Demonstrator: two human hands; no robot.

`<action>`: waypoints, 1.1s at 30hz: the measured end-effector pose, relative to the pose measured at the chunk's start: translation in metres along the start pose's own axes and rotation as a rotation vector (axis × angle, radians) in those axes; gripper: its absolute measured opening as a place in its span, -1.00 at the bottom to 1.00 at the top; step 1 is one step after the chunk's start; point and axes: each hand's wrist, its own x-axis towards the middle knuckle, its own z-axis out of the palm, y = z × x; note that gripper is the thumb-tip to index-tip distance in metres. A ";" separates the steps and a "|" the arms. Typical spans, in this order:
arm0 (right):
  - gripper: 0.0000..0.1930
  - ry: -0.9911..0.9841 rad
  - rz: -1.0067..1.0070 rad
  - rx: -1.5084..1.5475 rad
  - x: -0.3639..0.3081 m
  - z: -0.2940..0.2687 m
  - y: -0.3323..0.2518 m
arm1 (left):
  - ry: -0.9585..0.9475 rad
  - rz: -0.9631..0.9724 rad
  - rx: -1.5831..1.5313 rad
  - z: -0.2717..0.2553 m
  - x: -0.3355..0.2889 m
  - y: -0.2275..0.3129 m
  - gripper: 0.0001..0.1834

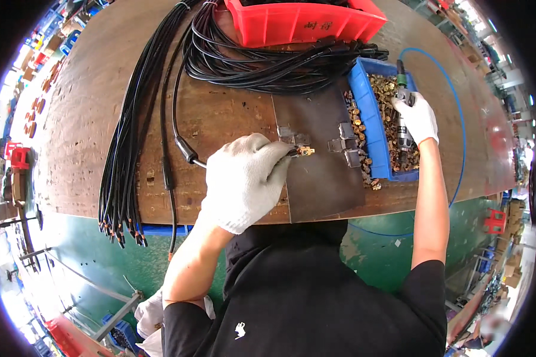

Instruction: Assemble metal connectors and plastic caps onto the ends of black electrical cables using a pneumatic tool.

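Observation:
My left hand (241,175), in a whitish knit glove, pinches the end of a black cable (176,116) over the middle of the workbench. A small brass-coloured fitting (305,152) sticks out past its fingertips to the right. My right hand (421,119), also gloved, is wrapped round an air-powered driver (404,135) with a silver body and a green band. The tool lies over a blue bin (372,119) of small brass-coloured fittings (385,89). Metal holding blocks (345,144) stand between my left hand and the bin. Part of the driver is covered by my right fingers.
Bundled black cables (262,68) lie at the back and hang over the front edge at left. A red bin (307,27) stands behind them. Loose fittings (355,119) lie along the blue bin's left side. A blue air hose (460,113) loops round at right.

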 end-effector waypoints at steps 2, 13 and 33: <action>-0.34 0.218 -0.078 -0.176 -0.003 0.003 0.003 | -0.015 -0.007 0.007 0.001 0.004 0.004 -0.86; -0.81 -0.809 -0.261 1.236 -0.148 0.049 -0.114 | -0.050 -0.074 -0.003 0.009 0.013 0.014 -0.85; -0.82 -0.556 -0.203 1.540 -0.123 0.018 -0.117 | -0.027 -0.100 0.273 -0.044 -0.005 -0.046 -0.34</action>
